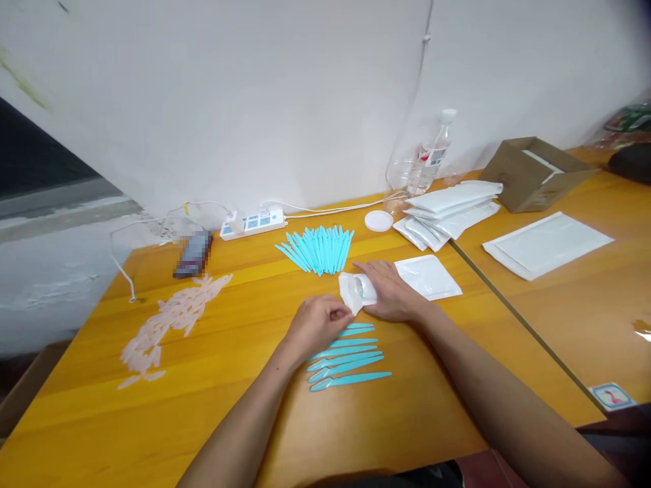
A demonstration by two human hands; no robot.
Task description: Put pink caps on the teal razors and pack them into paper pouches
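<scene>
My left hand (316,324) is closed in a pinch on the near corner of a small white pouch (354,291) lying on the wooden table (244,393). On the pouch's right side my right hand (387,290) rests and grips it, fingers curled over its top. A turquoise stick shows through the pouch. Just in front of my left hand lies a short row of several turquoise plastic sticks (346,359). A larger fan-shaped pile of the same sticks (317,249) sits behind the pouch.
Pale pink sticks (167,322) are scattered at the left. A flat white pouch (428,276) lies right of my hands, a stack of pouches (447,210) behind it. At the back stand a power strip (253,222), white lid (379,220), water bottle (432,156) and cardboard box (534,173).
</scene>
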